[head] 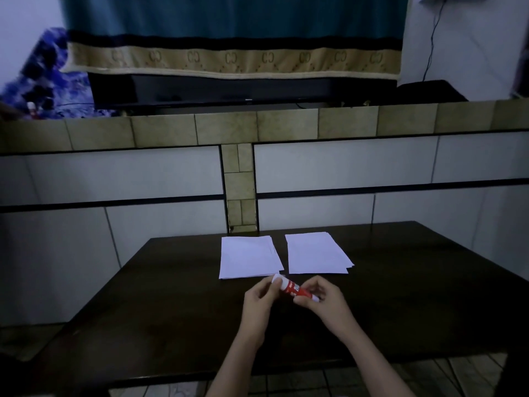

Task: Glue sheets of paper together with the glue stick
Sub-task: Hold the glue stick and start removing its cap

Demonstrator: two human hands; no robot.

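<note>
Both hands [294, 303] on red-labelled glue stick [294, 290]; lettering unreadable

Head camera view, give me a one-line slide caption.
Both hands, left and right, hold a red glue stick before two paper stacks on a dark table.

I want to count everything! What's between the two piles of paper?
Nothing: the head view shows only a bare strip of dark table between the left pile and right pile.
</note>
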